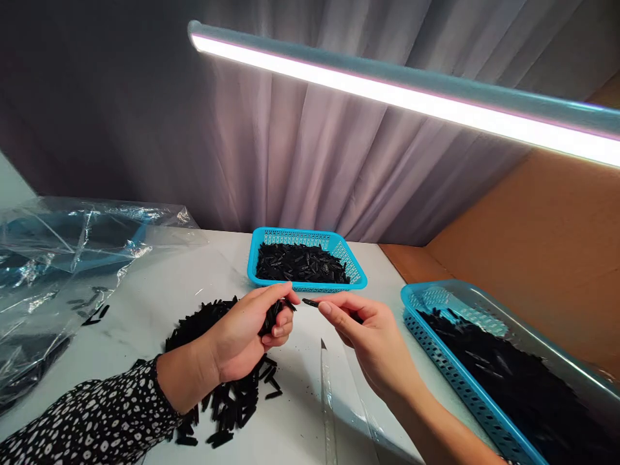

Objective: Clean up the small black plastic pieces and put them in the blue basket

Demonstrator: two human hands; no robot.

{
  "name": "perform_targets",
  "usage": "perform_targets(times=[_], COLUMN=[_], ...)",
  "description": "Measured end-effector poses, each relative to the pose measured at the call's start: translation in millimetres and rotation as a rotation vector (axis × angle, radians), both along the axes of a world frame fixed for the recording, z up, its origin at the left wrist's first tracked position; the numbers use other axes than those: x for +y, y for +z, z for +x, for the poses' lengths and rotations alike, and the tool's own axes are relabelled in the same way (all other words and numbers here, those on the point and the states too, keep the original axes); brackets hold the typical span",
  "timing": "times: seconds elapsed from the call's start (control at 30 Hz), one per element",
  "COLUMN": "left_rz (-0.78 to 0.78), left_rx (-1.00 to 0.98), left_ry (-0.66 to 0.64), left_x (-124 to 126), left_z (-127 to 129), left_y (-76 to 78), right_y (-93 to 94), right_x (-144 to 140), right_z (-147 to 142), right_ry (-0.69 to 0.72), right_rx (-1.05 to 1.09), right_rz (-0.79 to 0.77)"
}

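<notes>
**Black plastic sliver passing between our two hands**

Black plastic is what we are handling here: our right hand [372, 336] is pinching one slim black piece [310, 302] between thumb and fingertips, closed narrowly around it. The piece is lying almost level, its long axis running left to right, with the free end pointing toward our left hand [252, 329]. That tip is sitting just beside the left fingertips, nearly touching them, so the gap between the two hands is the relation that matters.

Our left hand is curling loosely around a small bundle of the same black pieces [272, 316], fingers half closed and holding them in the palm. It is hovering above the loose heap of black pieces [227, 387] spread on the white table [159, 290].

Beyond the hands, and a little to the right of the left one, we are seeing a small blue basket [358, 274] filled with pieces. A longer blue basket [460, 381], also full, is lying near our right forearm. A crumpled clear plastic bag [72, 258] is resting at the far left, well apart from both hands. A strip light [387, 90] is glowing overhead.
</notes>
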State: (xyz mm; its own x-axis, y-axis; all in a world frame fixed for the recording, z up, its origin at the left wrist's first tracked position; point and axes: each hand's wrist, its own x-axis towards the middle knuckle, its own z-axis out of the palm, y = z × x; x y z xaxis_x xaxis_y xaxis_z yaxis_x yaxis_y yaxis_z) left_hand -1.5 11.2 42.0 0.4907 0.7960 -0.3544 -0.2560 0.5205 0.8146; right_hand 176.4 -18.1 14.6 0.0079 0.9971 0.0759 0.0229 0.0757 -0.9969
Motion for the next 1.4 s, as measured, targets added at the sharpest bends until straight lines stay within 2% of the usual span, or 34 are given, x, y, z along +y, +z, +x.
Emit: perform_targets(times=[0.2, 0.6, 1.0, 1.23, 1.4], left_rz=[0.027, 0.165, 0.246, 0.321, 0.335], left_rx=[0.020, 0.145, 0.184, 0.238, 0.167], left_ry=[0.003, 0.005, 0.010, -0.011, -0.004], left_x=[-3.3, -4.8, -7.4, -9.9, -13.0], left_z=[0.1, 0.6, 3.7, 5.5, 4.8], left_y=[2.4, 4.9, 6.1, 1.0, 4.2], right_y=[-2.2, -5.9, 3.0, 4.0, 2.4], right_x=[1.3, 1.2, -2.0, -7.8, -9.2], right_z=[1.6, 2.1, -0.9, -7.5, -8.3], right_ry=[0.019, -0.073, -0.065, -0.073, -0.087], right_rx=[0.084, 0.011, -0.054, -0.142, -0.051], right_rz=[-0.053, 0.026, 0.101, 0.139, 0.132])
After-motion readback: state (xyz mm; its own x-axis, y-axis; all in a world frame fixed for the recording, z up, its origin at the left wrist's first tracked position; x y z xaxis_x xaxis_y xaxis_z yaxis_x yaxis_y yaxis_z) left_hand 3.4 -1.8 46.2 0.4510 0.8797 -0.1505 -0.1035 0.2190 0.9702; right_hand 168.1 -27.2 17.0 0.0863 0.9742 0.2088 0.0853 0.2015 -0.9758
